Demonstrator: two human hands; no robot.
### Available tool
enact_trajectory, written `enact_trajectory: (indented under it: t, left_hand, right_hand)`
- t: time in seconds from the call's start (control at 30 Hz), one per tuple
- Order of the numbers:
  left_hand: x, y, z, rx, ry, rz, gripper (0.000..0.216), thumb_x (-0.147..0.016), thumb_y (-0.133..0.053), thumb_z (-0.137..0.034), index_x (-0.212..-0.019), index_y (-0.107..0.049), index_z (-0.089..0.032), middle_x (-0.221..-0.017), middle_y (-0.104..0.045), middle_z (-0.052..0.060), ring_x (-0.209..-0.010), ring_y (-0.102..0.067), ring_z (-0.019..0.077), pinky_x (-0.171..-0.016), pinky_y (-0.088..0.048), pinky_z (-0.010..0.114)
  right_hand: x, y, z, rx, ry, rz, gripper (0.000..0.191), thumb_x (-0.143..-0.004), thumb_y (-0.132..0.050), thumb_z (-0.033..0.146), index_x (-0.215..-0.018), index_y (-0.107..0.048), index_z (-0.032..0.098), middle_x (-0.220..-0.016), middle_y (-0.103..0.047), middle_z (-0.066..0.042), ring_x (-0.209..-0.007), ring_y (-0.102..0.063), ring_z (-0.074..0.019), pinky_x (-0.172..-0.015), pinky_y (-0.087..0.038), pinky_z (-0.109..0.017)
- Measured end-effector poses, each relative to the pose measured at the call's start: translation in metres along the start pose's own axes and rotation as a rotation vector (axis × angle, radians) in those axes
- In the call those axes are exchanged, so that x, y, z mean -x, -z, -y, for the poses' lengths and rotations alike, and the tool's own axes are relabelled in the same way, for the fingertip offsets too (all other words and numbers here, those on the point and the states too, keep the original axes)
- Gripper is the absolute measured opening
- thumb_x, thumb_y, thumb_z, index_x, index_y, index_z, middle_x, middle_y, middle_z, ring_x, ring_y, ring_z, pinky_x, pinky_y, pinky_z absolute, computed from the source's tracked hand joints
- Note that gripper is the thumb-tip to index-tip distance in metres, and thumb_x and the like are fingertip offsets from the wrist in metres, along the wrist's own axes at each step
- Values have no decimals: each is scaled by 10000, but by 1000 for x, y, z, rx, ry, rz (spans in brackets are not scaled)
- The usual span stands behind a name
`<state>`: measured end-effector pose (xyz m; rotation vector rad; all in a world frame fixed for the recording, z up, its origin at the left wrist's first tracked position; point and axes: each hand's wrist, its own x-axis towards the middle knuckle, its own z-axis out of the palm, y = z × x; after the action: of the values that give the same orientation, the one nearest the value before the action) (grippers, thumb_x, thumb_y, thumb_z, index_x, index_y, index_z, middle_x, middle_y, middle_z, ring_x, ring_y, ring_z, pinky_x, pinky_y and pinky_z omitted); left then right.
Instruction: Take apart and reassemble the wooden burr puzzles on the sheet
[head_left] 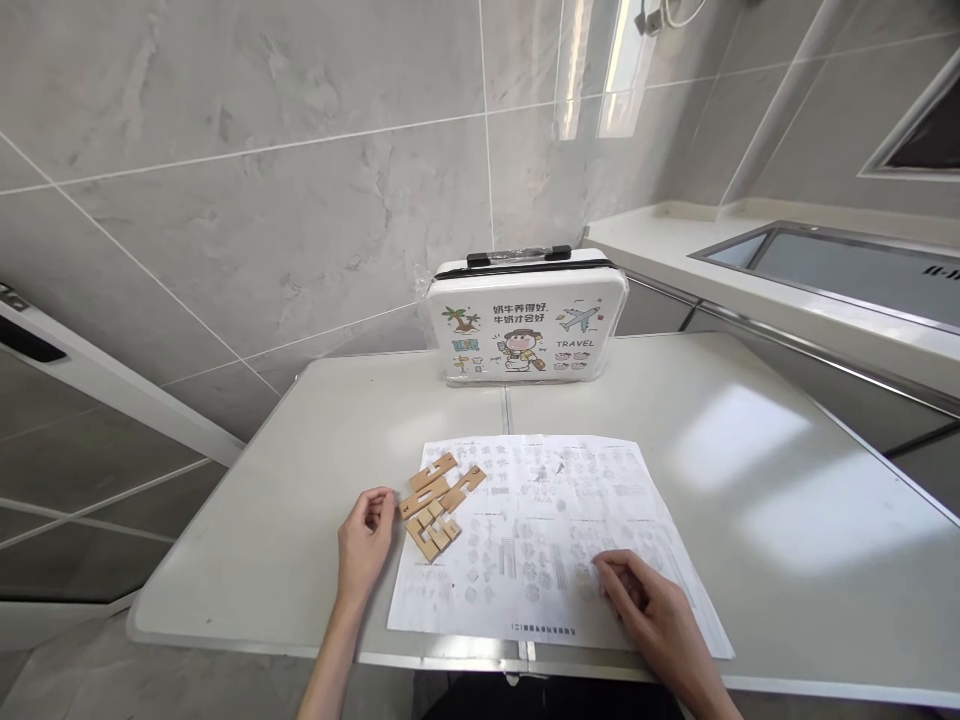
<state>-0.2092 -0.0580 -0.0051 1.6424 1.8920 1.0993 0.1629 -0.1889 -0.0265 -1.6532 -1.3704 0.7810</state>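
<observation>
A printed white sheet [525, 560] lies on the table in front of me. At its upper left rests a cluster of flat wooden puzzle pieces [439, 500], some with hooked or notched outlines, set close against one another at a slant. Just left of these pieces is my left hand [367, 530], its fingers curled in with the thumb against them; I see nothing held. My right hand [645, 605] rests over the lower right of the sheet, fingers bent and thumb near the index fingertip. No object shows in it either.
A white carrying case [529, 325] with cartoon prints and a black handle stands at the table's back edge. The folding table [247, 540] has a seam down its middle. Behind it rises a grey tiled wall [300, 230]; a counter [810, 260] runs along the right.
</observation>
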Motion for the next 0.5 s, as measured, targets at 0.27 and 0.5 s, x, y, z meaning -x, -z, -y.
enact_trajectory:
  t: [0.27,0.5]
  left_hand:
    - [3,2,-5,-5,-56,-18,335,-933,-603,-546,-945,-712,-230,-798,-756,30,-702,-684,201,-682,-540,281]
    - [3,0,-4,-50,-120,10,289,-954,-587,-500,-949,-702,-235,-834,-751,36,-711,-668,204,-681,-529,292]
  right_hand:
    - [-1,-1,-3,-32,3,0,517,-997,-506,683,-898,-717,222,-631,-623,-7,-512,-521,-167,-499,-466,-264]
    - [-1,-1,-5,-17,16,37,483,-1023,-501,638,-942,-711,211,-655,-617,-7,-539,-530,-167,-531,-472,-261]
